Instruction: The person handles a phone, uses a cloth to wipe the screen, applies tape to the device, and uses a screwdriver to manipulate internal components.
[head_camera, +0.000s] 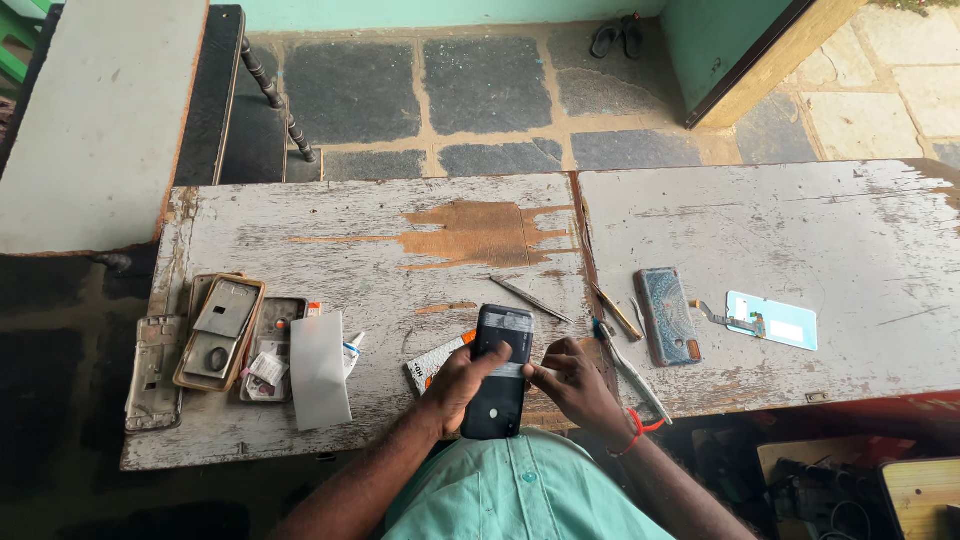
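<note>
Opened phone, both hands on it

Left hand (462, 378) grips the dark phone (498, 372) at the worktop (400, 240) edge; right hand (570, 378) fingers pinch its side. Too hard a pry, and it could slip off.

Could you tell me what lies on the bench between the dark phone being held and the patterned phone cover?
In the head view, between the dark phone and patterned cover lie a screwdriver and a slim tool.
</note>
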